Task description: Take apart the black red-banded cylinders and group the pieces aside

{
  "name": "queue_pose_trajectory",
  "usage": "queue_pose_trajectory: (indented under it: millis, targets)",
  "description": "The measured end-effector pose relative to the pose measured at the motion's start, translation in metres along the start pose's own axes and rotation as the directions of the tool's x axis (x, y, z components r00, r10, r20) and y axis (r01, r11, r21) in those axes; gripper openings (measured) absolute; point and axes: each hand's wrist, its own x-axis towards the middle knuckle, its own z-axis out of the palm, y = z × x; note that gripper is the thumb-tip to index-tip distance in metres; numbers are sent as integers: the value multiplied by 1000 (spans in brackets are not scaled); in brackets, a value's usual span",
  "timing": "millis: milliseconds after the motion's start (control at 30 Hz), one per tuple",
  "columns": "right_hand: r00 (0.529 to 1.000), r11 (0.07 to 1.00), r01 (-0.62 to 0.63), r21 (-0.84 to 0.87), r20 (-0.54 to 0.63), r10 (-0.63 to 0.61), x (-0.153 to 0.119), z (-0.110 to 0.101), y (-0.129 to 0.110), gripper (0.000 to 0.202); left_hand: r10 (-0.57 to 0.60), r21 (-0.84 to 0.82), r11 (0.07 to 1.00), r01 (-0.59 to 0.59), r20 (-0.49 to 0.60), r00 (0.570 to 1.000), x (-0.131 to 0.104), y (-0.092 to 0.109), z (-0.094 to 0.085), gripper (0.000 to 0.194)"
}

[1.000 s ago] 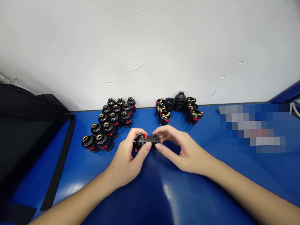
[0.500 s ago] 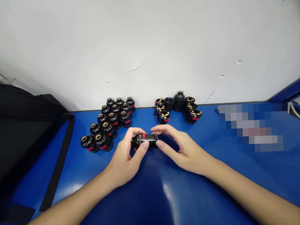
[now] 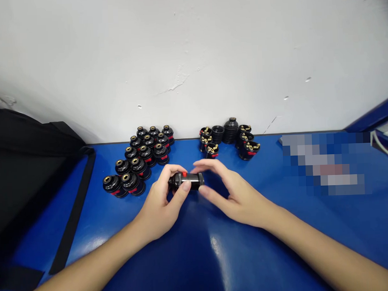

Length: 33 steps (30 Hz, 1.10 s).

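Note:
A black lamp holder with a red switch lies sideways between my hands, above the table. My left hand is closed round its domed end, thumb along the front of the body and index finger over the top. My right hand curves loosely round the ringed right end. Its thumb rests at the lower rim, and its fingertips reach behind the upper rim, partly hidden. Beyond my left hand stand several domed black lamp holders with brass-ringed tops and red switches.
Farther back, several open socket bodies show brass contacts. Among them are a ribbed black shell and a ribbed cup. They stand on the blue table near the white wall. A black bag with a strap lies left.
My right hand's thumb and fingers have shifted slightly round the lamp holder's ringed end. The left hand keeps its hold. The whole view has moved a little.

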Motion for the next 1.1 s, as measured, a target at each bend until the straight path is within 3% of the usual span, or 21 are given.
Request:
queue_pose_trajectory:
  millis: [67,167,333,433,600,733,900,1033,1100]
  targets:
    - [1000,1000,-2,-15,14,3,0,-1,-1,39,7,1,1000,-7,2,1000,0,0,0,22]
    - [998,998,49,-42,-26,-50,-1,-2,-1,65,11,9,1000,-11,-12,1000,0,1,-1,21]
    - [999,999,33,-31,-32,-34,0,-3,1,31,13,11,1000,-13,-4,1000,-1,0,0,22]
    - [1000,996,16,83,-16,-15,1,-2,1,45,6,11,1000,-6,-19,1000,0,0,0,22]
    - [996,977,-87,195,38,81,1,1,1,22,-7,13,1000,7,-10,1000,0,0,0,23]
    - [998,988,32,153,-58,-23,1,1,0,56,-3,17,1000,3,-25,1000,0,0,0,22]
    - [1000,992,-21,125,14,20,1,0,-1,25,13,23,1000,-13,-2,1000,0,1,0,24]
    - [997,990,31,136,-72,-21,0,1,-3,57,13,34,999,-12,-19,1000,0,0,0,23]
    - [999,990,-19,143,-45,25,1,2,-4,43,15,27,1000,-15,-14,1000,0,0,0,23]
